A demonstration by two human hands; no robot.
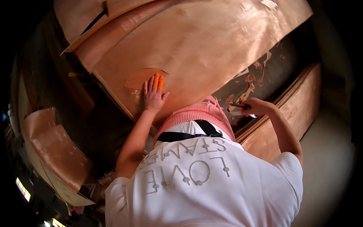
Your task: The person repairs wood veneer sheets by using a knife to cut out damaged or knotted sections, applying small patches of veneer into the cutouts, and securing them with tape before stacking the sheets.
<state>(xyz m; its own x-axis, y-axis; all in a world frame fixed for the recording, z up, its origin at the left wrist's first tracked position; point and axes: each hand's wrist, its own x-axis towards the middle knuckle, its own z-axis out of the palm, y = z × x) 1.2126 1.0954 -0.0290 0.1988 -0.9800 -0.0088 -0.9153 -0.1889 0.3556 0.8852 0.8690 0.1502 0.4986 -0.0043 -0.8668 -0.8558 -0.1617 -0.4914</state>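
My left hand (154, 99) lies flat on a large reddish-brown wood veneer sheet (196, 49), fingers stretched out. Orange finger covers (158, 81) wrap two of its fingers. Under and beside the fingertips is a veneer patch (137, 78) with a curved upper edge; the hand hides part of it. Off the sheet's near right edge, my right hand (258, 107) is closed around a small knife (236, 108) with a dark handle. Its blade is small and hard to make out. The knife is apart from the sheet.
Torn veneer scraps (250, 89) litter the dark floor to the right. Beyond them a stack of veneer sheets (298, 102) stands along the right side. Curved veneer pieces (56, 147) lie at lower left. Another sheet (81, 15) overlaps at the far left.
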